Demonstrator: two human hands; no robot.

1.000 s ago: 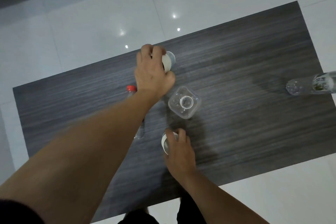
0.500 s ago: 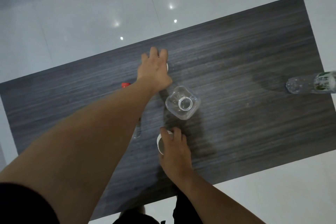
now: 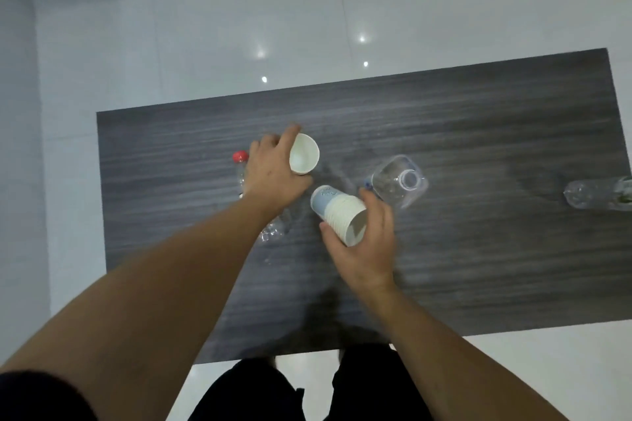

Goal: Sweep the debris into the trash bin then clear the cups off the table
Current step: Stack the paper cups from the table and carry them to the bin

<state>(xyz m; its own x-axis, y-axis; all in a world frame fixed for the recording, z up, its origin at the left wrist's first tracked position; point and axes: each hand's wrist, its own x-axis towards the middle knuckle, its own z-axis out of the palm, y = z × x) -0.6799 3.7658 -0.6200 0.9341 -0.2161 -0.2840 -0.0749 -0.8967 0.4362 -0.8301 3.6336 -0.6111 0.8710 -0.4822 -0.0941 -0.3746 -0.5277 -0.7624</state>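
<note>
My left hand (image 3: 273, 171) grips a white paper cup (image 3: 303, 154) by its side, the cup tilted with its mouth facing up toward me. My right hand (image 3: 366, 243) holds a second paper cup (image 3: 337, 212), white with a blue base, tipped on its side above the dark wood-grain table (image 3: 478, 249), its mouth pointing toward my palm. Both cups are lifted close together over the table's middle. No trash bin or debris is in view.
A clear plastic bottle (image 3: 398, 183) stands open-topped just right of the cups. A red-capped bottle (image 3: 241, 167) lies partly hidden under my left arm. Another clear bottle (image 3: 596, 195) lies at the table's right edge. White tiled floor surrounds the table.
Both hands have lifted their cups off the table and tilted them; the hands have drawn closer together. The view has shifted so the table sits lower and further right.
</note>
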